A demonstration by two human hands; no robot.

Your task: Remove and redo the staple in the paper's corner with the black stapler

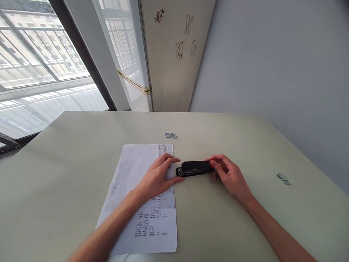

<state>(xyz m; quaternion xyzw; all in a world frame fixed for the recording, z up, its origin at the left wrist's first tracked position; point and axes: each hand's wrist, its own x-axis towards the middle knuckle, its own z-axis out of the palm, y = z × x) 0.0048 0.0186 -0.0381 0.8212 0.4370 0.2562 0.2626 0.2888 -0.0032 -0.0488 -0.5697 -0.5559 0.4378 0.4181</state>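
A black stapler (195, 167) lies on the pale table, its front end pointing left, just right of the papers. My right hand (227, 174) grips its rear end, thumb and fingers pressed on a small red part there. My left hand (159, 176) rests over the right edge of the printed papers (152, 225), its thumb and fingers spread around the stapler's front end, holding nothing. Part of the print is hidden beneath my left hand and forearm.
Several staple strips (170, 135) lie behind the papers. More staple pieces (283, 178) are at the right of the table (68, 163). A wall rises on the right, with a window at the left.
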